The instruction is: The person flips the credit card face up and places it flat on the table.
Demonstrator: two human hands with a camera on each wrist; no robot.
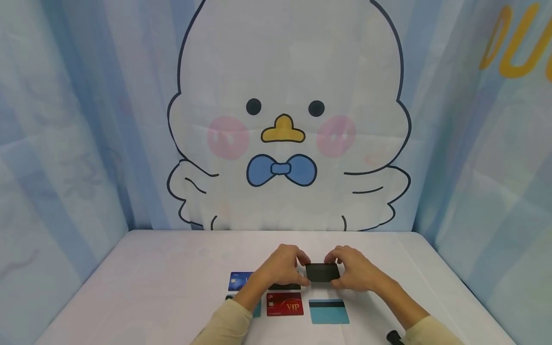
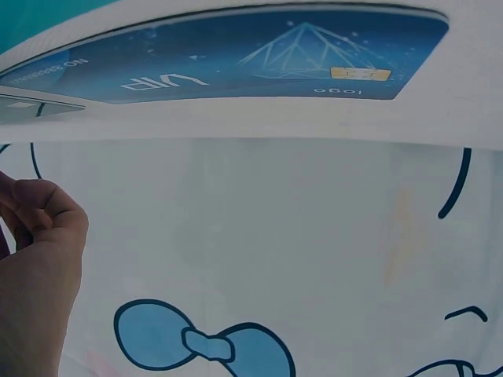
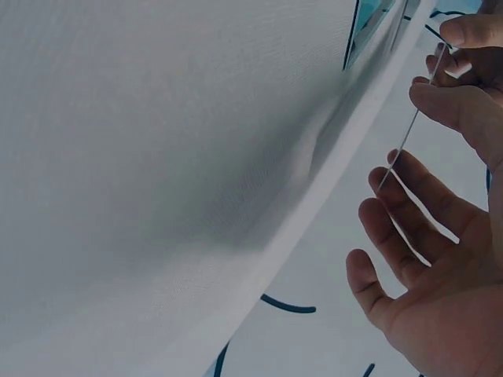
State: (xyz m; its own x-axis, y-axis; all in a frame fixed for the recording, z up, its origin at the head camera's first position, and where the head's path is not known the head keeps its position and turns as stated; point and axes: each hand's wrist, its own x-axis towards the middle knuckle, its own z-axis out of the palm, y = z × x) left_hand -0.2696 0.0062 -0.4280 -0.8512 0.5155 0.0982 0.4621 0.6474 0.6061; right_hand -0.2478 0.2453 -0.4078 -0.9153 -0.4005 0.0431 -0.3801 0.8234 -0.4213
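Observation:
A dark, blank-looking card (image 1: pixel 322 272) is held between both hands, just above the table. My left hand (image 1: pixel 281 266) pinches its left edge between thumb and fingers. On the opposite side, my right hand (image 1: pixel 357 271) grips the right edge the same way. The right wrist view shows the card (image 3: pixel 408 140) edge-on, thin, with fingertips at its edges. Another dark card (image 1: pixel 284 287) lies under my left hand, partly covered. A red VIP card (image 1: pixel 284 304) lies in front of it.
A blue card with a chip (image 1: pixel 239 281) lies behind my left forearm. A teal card (image 1: pixel 257 310) is mostly hidden by that forearm. To the right lies a teal card with a black stripe (image 1: pixel 328 314). Printed curtains surround the white table (image 1: pixel 172 268).

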